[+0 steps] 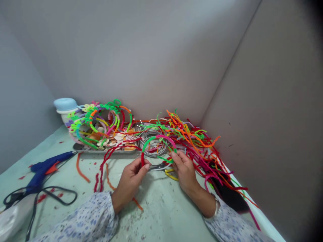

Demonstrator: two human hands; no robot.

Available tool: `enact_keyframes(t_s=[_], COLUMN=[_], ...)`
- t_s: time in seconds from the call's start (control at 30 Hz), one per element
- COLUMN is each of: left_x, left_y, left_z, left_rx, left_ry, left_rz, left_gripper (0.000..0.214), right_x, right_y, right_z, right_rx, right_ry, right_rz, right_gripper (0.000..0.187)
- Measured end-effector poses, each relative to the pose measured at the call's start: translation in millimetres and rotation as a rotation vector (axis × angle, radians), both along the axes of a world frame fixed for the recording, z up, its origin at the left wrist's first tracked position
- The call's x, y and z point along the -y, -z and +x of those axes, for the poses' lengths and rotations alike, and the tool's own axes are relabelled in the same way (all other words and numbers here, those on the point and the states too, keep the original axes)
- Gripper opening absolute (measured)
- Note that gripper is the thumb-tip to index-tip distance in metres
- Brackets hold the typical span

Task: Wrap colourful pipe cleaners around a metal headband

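My two hands hold a curved headband (156, 139) wrapped in red, green and pink pipe cleaner, upright over the table. My left hand (131, 178) pinches its red left end, fingers closed. My right hand (184, 169) grips its right end, where green pipe cleaner (165, 159) sticks out. Bare grey metal headbands (151, 149) lie just behind. A red pipe cleaner (106, 161) trails on the table left of my left hand.
A metal tray (83, 148) with several finished colourful headbands (101, 122) and shells stands at the back left, next to a pale blue lidded jar (65, 106). A heap of loose pipe cleaners (194, 141) fills the right. A blue glue gun (42, 169) with black cord lies left.
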State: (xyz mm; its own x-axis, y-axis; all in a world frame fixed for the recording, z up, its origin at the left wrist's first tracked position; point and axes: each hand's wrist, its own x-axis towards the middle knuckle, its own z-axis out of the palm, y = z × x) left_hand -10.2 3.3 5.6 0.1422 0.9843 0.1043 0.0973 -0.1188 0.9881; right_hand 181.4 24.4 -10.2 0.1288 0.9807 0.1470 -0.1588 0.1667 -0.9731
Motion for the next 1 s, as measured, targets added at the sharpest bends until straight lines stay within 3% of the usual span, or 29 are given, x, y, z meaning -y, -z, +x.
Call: enact_keyframes(t_s=[0.3, 0.5, 0.67, 1.0], left_x=[-8, -1, 3, 3], left_y=[7.1, 5.2, 1.9, 2.4], left_z=[2, 6, 8, 6], left_rx=[0.101, 0.035, 0.067, -0.031], left_ry=[-0.015, 0.113, 0.065, 0.063], left_rz=[-0.017, -0.048, -0.042, 0.101], left_gripper=[0.041, 0.023, 0.027, 0.019], right_x=[1, 12, 22, 22], right_y=[1.7, 0.6, -2.6, -1.7], right_z=[-3, -11, -21, -23], right_rx=[-0.095, -0.140, -0.180, -0.189], right_ry=[0.035, -0.125, -0.288, -0.354], right_rz=[-0.027, -0.111, -0.145, -0.170], right_gripper=[0.029, 0.026, 0.025, 0.023])
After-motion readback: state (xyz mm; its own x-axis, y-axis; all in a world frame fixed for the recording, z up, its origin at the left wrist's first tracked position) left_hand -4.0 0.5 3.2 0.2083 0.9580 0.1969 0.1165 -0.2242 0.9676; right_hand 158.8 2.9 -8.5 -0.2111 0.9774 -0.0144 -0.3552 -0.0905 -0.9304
